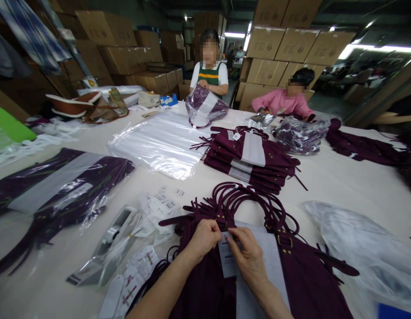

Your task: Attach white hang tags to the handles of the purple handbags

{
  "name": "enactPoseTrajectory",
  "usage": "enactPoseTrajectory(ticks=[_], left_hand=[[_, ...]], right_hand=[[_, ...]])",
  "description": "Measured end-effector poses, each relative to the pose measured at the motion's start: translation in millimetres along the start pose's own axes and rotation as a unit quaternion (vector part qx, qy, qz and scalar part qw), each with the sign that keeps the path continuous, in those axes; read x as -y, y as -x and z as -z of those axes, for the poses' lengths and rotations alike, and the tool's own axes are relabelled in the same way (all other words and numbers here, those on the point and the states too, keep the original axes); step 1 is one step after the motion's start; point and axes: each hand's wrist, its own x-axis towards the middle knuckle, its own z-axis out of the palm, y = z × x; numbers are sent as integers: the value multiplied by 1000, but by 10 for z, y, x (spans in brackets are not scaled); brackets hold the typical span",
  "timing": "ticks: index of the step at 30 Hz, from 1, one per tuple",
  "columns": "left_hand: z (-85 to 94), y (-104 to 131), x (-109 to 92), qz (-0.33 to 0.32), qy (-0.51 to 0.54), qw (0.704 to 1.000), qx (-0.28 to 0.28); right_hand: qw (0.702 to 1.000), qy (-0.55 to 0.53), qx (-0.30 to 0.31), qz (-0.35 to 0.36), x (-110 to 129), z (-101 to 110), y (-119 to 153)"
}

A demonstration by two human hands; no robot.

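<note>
**Inspector:** State the position of the hang tag.

**Operator:** The paper hang tag (228, 262) lies between my hands, against the upper part of a burgundy handbag (311, 277) on the tabletop (353, 181). Its long axis runs roughly from the handle loops (221, 210) toward me, slightly tilted.

**Inspector:** Which hand is nearer?

**Operator:** My right hand (248, 250). It grips the tag from the right, thumb on the printed face. From that hand, the card extends to the left and toward me. My left hand (202, 239) is at the upper left corner, just beside the base of the loops, with thumb and forefinger closed in a pinch.

**Inspector:** What does the left pinch contain?

**Operator:** I cannot tell. The fingertips conceal it. Any cord or hole at the top of the tag is also concealed, and I cannot confirm left-hand contact with the card.

**Inspector:** List other visibility limits.

**Operator:** The tag's print is too small to read. My right hand and forearm cover part of the grey wrapping sheet (273, 254). My left forearm crosses the handbag's left side. The lower frame edge cuts off the handbag.
</note>
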Motion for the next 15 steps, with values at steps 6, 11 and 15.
enactPoseTrajectory(ticks=[6,11,15], left_hand=[[-2,-5,20,-6,-17,1000,0],[-21,-5,36,-25,-94,995,-9],[-23,-9,52,-40,-127,991,-4]], right_hand=[[999,29,18,1,-34,-17,-35],[982,145,7,118,13,-27,-48],[972,164,25,166,19,-81,-44]])
